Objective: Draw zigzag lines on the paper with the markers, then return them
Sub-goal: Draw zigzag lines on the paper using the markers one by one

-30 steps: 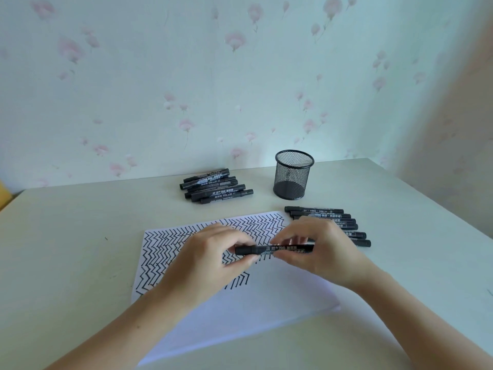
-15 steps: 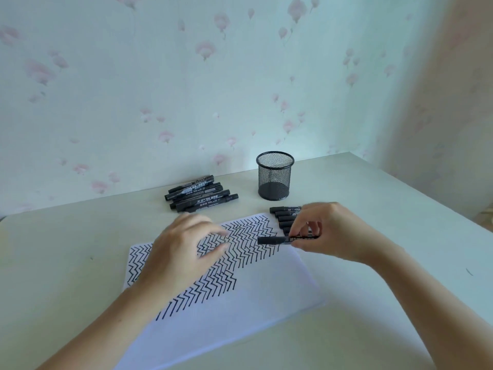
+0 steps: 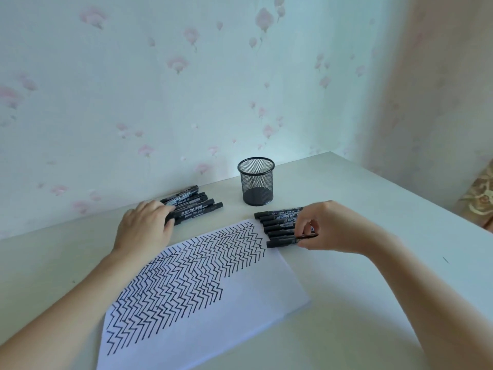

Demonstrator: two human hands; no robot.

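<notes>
**Swapping markers at both piles**

Watching the head view, I see my right hand (image 3: 324, 229) pinching a capped marker (image 3: 280, 243) by its right end, fingers curled round it, at the near edge of the right pile (image 3: 277, 222). That marker lies left-to-right, parallel with the row beside it, its cap end pointing toward the paper (image 3: 202, 289).

My left hand (image 3: 145, 227) rests on the left pile (image 3: 194, 205), fingers fairly straight over the near ends of the markers; I cannot tell whether any finger has hooked one yet. These markers run lengthwise away to the right from the fingertips, so my guess is the next pull should draw one back along its axis toward the paper, and the left hand is plainly the nearer one.

The paper lies between my forearms, zigzags filling its far half. The mesh cup (image 3: 256, 181) stands behind, between the piles.
</notes>
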